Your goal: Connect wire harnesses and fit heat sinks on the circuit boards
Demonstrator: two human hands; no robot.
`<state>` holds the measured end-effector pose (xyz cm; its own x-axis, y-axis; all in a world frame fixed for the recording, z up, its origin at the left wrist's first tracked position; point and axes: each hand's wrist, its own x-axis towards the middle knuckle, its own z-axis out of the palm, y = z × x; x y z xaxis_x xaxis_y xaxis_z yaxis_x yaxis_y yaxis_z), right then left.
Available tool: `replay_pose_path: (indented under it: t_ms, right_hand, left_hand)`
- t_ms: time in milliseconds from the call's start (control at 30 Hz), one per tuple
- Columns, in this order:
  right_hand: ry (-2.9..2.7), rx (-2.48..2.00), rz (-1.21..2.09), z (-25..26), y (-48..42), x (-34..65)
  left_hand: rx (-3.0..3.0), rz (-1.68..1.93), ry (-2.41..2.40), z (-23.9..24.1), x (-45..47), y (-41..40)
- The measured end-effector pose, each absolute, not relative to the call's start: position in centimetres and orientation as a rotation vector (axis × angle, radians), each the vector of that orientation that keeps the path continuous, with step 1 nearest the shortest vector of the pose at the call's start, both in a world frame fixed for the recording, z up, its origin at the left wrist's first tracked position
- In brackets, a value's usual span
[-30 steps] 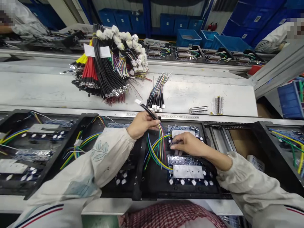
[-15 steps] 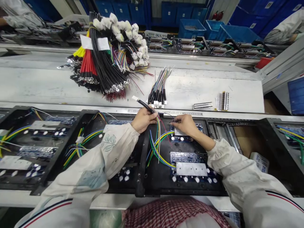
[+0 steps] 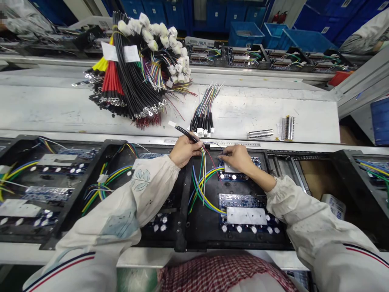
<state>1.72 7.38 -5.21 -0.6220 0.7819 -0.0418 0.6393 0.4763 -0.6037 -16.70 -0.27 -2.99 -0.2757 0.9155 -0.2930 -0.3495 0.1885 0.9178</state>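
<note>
My left hand (image 3: 184, 150) is closed round a black-sleeved wire harness (image 3: 186, 133) whose white plug sticks out to the upper left. Its coloured wires (image 3: 202, 174) hang down into the black tray (image 3: 182, 211). My right hand (image 3: 236, 158) pinches a thin black wire at the top edge of the upper blue circuit board (image 3: 257, 162). A second blue circuit board (image 3: 246, 209) with a grey plate lies lower in the same tray.
A big bundle of black, red and yellow cables (image 3: 133, 73) with white plugs lies on the white bench (image 3: 45, 109). A smaller harness bunch (image 3: 204, 111) and metal strips (image 3: 287, 127) lie nearer. More trays with boards (image 3: 45, 182) sit left and right. Other workers sit beyond.
My right hand has lifted from between the two boards to the upper board's top edge and taken a thin wire. My left hand has shifted slightly up and right with the harness.
</note>
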Motion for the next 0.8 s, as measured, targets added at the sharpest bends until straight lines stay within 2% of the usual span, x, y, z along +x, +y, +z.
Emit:
replay_pose_path:
  t_ms: [367,500,600,733,800]
  right_hand:
    - [-2.573,-1.226,0.833,-4.3,7.5,2.1]
    - [-2.716,-1.023,1.111,-2.5,6.3,3.0]
    - [-2.556,-1.068,1.297,-2.7,5.8,3.0]
    - [-2.443,-1.288,0.88,-4.3,6.4,2.3]
    - [-2.487,-1.307,0.774,-4.9,6.7,2.0]
  left_hand:
    - [0.601,1.374,1.341,-3.0,-16.6,0.2]
    - [0.588,1.387,1.364,-3.0,-16.3,0.8]
    - [0.608,1.374,1.391,-3.0,-16.1,1.3]
    - [0.653,1.309,1.422,-2.9,-16.0,1.6]
    - [0.656,1.304,1.425,-2.9,-16.1,1.6]
